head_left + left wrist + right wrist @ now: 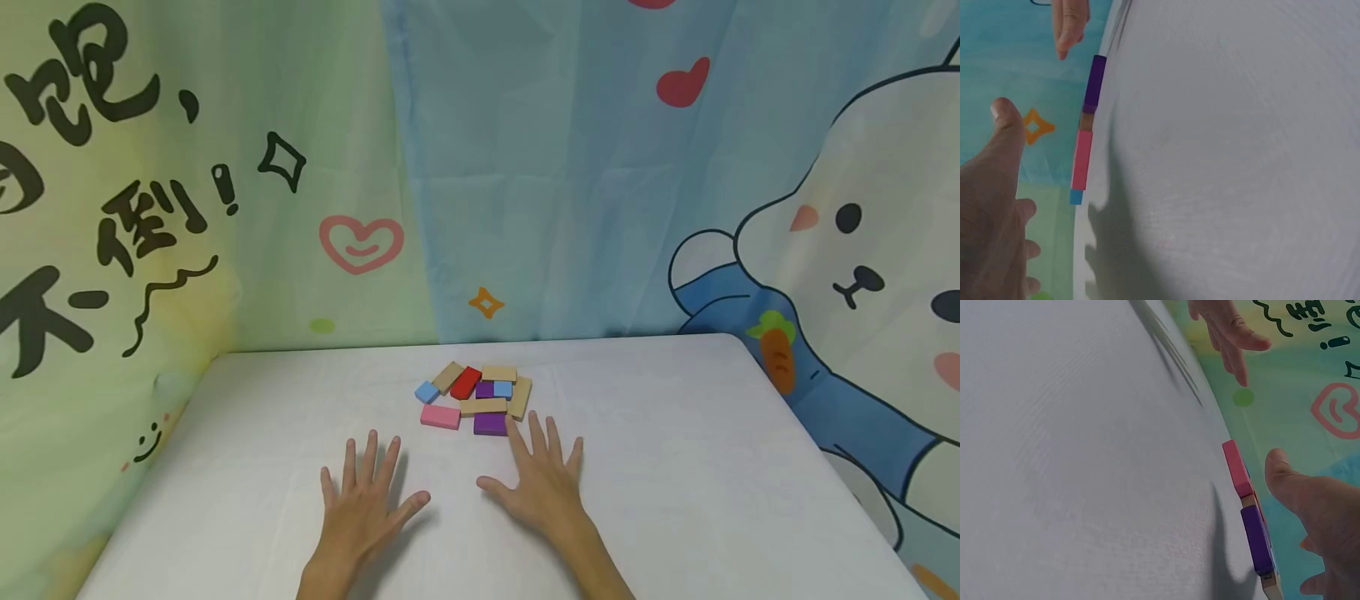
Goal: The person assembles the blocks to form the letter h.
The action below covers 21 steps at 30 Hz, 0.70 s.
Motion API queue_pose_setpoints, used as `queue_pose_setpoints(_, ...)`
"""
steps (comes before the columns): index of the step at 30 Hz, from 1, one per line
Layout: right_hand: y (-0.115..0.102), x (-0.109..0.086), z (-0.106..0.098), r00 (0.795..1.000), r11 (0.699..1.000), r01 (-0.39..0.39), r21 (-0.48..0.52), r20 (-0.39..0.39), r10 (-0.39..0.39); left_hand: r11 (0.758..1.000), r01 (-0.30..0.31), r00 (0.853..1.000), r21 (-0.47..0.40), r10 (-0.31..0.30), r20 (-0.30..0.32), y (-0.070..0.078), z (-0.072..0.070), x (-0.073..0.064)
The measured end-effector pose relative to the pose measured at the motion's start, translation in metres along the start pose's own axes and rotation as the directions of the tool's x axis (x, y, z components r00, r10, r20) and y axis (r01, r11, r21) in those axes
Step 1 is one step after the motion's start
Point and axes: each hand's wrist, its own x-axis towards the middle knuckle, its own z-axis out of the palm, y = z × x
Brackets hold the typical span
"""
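Note:
My left hand (pixel 360 512) is held with spread, straight fingers over the near left part of the table and holds nothing. My right hand (pixel 546 487), fingers also spread, hovers to the right; its index fingertip overlaps a purple block (pixel 490 425) in the head view. Beyond both hands lies a loose cluster of flat blocks: a pink block (pixel 440 417), a red block (pixel 466 382), a blue block (pixel 427 392) at the left, a smaller purple block (pixel 485 389) beside another blue block (pixel 502 389), and several plain wooden blocks (pixel 483 407). Both wrist views show shadows beneath the raised hands.
A white-covered table (pixel 712 483) spreads under the hands and blocks. Along its back edge hangs a printed cloth backdrop (pixel 525 167) with hearts, dark lettering at the left and a cartoon bear at the right.

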Motion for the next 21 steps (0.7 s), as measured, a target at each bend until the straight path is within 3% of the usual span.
queue_pose_setpoints(21,-0.0062,0.0009,0.0030,1.000,1.000,0.012,0.014,-0.014,-0.012,1.000,0.001,1.000,0.013,-0.001,0.023,0.0001,0.0008,-0.0010)
